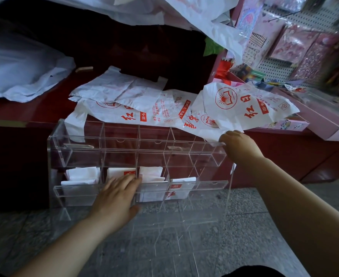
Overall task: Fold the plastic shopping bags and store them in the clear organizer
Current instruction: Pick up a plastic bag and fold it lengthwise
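Folded bags fill the four leftmost lower cells of the clear organizer, which stands on the floor against the red counter. We see the left hand flat on the lower front rail, fingers straight and close together, tips touching the folded bag in the second cell. The right hand is at the organizer's top right corner, fingers curled on the lower edge of a printed bag draped off the counter. More unfolded bags lie behind it.
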Demonstrator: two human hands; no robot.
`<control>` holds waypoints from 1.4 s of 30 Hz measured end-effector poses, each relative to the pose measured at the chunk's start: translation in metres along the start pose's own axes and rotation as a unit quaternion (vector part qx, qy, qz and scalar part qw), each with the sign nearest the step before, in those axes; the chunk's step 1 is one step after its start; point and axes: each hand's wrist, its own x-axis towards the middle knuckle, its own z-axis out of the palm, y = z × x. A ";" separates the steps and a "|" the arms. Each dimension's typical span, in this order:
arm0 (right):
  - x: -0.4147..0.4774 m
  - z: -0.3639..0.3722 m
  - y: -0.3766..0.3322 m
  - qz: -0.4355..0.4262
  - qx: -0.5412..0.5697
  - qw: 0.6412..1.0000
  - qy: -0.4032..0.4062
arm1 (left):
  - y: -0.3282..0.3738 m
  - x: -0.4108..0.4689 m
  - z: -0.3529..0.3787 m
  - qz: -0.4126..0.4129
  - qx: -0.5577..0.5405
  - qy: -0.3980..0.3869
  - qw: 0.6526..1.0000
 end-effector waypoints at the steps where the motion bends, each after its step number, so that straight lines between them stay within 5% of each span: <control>1: 0.001 -0.001 0.002 -0.005 0.000 1.000 -0.005 | 0.001 0.001 -0.004 -0.003 -0.002 0.006 1.000; 4: 0.001 0.000 0.009 0.009 0.037 0.999 0.016 | -0.001 0.004 -0.011 0.012 -0.053 0.086 0.995; 9: -0.010 -0.007 -0.002 0.044 0.205 0.950 0.229 | -0.014 0.012 -0.025 0.034 -0.069 0.270 0.960; 14: -0.028 -0.017 -0.048 -0.004 0.308 0.876 0.372 | -0.021 0.014 -0.039 0.027 -0.149 0.293 0.944; 17: -0.051 -0.006 -0.077 -0.096 0.327 0.864 0.370 | -0.009 0.006 -0.040 0.022 -0.304 0.266 0.915; 20: -0.075 0.009 -0.103 -0.157 0.354 0.854 0.347 | 0.011 0.000 -0.035 -0.059 -0.522 0.101 0.845; 22: -0.088 0.017 -0.117 -0.199 0.374 0.848 0.319 | 0.018 0.003 -0.026 -0.112 -0.643 0.007 0.758; 26: -0.106 0.032 -0.135 -0.284 0.384 0.841 0.253 | 0.022 0.011 -0.032 -0.176 -0.746 0.008 0.642; 32: -0.118 0.040 -0.129 -0.257 0.411 0.845 0.226 | 0.017 0.015 -0.023 -0.216 -0.676 0.095 0.698; 37: -0.099 0.033 -0.103 0.040 0.509 0.820 0.259 | -0.007 0.007 -0.027 -0.204 -0.660 0.096 0.717; 42: -0.058 0.027 -0.074 0.202 0.494 0.838 0.114 | -0.026 -0.004 -0.031 -0.215 -0.633 0.070 0.741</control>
